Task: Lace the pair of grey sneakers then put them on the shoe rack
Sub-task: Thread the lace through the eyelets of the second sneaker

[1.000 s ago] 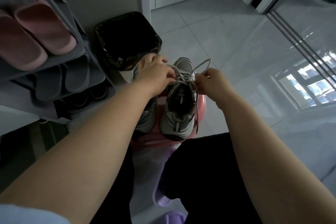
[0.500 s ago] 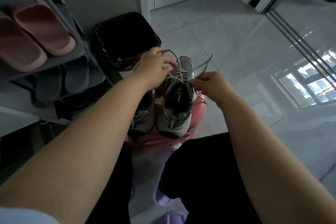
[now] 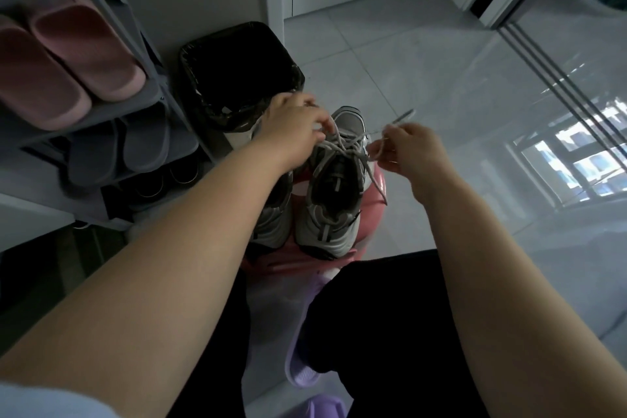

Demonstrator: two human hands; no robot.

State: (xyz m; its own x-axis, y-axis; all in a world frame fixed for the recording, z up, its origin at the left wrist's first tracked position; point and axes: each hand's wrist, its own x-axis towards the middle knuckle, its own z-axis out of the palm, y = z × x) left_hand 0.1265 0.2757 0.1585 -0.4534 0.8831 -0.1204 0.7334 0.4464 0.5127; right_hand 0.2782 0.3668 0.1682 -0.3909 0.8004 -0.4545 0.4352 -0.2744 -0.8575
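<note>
Two grey sneakers stand side by side on a pink stool (image 3: 378,188) in front of me. The right sneaker (image 3: 334,200) shows its open mouth and crossed grey laces (image 3: 344,148). My left forearm hides much of the left sneaker (image 3: 273,224). My left hand (image 3: 291,125) sits over the right sneaker's toe end and pinches a lace strand. My right hand (image 3: 412,149) is to the right of that sneaker and pinches the other lace end, which loops above its fingers. The grey shoe rack (image 3: 159,92) stands at the left.
The rack carries pink slippers (image 3: 68,58) on top, grey slippers (image 3: 118,149) below and dark shoes under those. A bin with a black liner (image 3: 237,71) stands just behind the stool. Glossy floor tiles (image 3: 441,78) stretch to the right. My legs and purple slippers (image 3: 302,373) are below.
My right hand has pulled its lace end out to the right, away from the sneaker. My left hand has dropped a little toward the toe, and the raised lace loop is gone.
</note>
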